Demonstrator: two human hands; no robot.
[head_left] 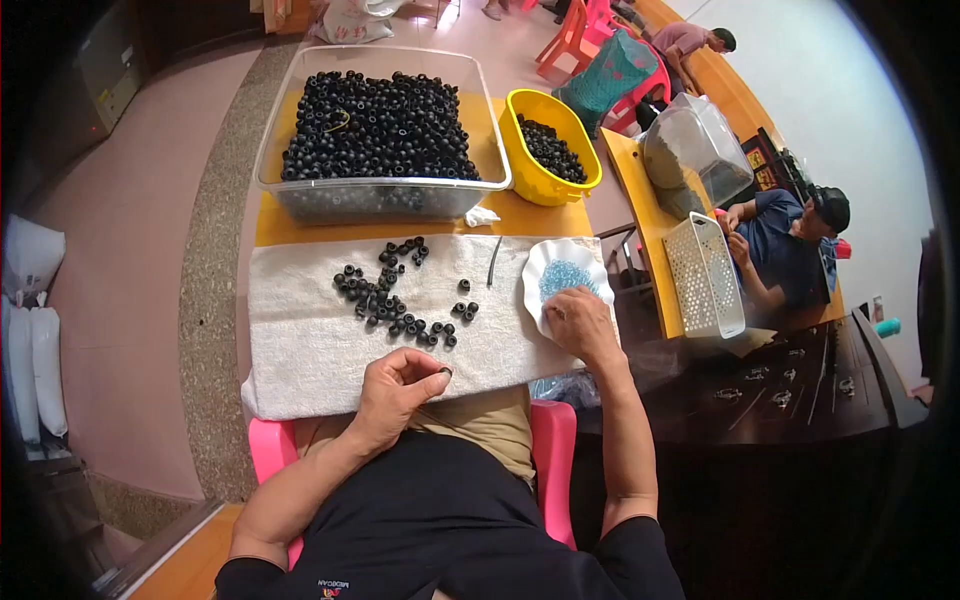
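Note:
Between thumb and fingertips, my left hand [398,388] pinches a small black ring-shaped part [445,372] above the near edge of the white towel [300,355]. My right hand [580,322] reaches into a white scalloped dish [535,265], its fingers drawn together at the small clear-blue pieces [566,277]. Whatever those fingertips hold is hidden. Loose black ring-shaped parts [385,298] lie scattered on the towel's middle, with a few more [465,310] apart to their right. A thin dark rod [494,262] rests near the towel's far edge.
Beyond the towel stand a large clear bin [340,200] full of black parts and a yellow tub [550,188] holding more. To the right, a person [790,240] sits at another table with a white perforated basket [705,280]. A pink chair [555,450] surrounds me.

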